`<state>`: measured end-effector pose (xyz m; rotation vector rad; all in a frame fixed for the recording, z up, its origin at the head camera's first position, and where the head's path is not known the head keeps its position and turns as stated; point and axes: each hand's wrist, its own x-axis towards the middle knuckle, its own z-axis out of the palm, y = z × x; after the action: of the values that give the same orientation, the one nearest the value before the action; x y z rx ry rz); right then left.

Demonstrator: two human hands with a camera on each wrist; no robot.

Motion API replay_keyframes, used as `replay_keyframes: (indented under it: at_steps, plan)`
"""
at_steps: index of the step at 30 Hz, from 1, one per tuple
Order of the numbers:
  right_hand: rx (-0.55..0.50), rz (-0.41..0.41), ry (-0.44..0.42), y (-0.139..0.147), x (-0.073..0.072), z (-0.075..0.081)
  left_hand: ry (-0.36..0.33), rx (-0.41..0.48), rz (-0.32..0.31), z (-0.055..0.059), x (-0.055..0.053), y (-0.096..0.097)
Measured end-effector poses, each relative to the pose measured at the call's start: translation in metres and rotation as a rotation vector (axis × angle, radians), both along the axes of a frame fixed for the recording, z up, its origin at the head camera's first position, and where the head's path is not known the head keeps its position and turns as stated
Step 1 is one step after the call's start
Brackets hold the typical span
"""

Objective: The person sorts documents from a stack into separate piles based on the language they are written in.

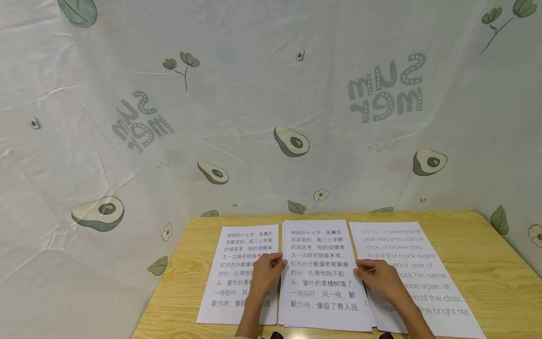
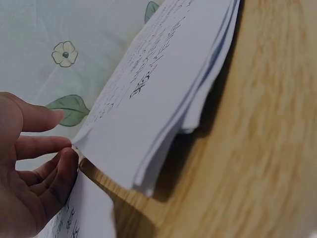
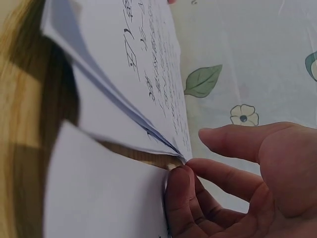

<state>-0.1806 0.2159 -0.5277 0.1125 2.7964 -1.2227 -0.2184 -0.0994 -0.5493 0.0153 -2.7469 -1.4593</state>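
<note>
A middle stack of printed paper sheets (image 1: 319,275) lies between my two hands, its sheets slightly fanned at the lower corner. My left hand (image 1: 267,270) is at the stack's left edge; in the left wrist view its index fingertip meets the paper edge, with the thumb apart. On the opposite edge, my right hand (image 1: 381,278) touches the sheets with its index fingertip, its thumb raised away in the right wrist view. Beneath my left hand is a left stack of printed sheets (image 1: 241,235). A right stack with English text (image 1: 394,235) lies partly under my right hand.
All the paper rests on a light wooden table (image 1: 487,263). Behind it hangs a pale curtain (image 1: 254,94) printed with avocados, leaves and flowers. Two small dark objects show at the bottom edge of the head view.
</note>
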Motion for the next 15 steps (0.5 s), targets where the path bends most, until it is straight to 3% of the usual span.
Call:
replay_keyframes:
  at_steps: [15]
  plan:
    - [0.007, -0.001, 0.037, -0.0033, 0.0033, 0.0051, 0.015, -0.017, -0.020, 0.0064, 0.0027, 0.0039]
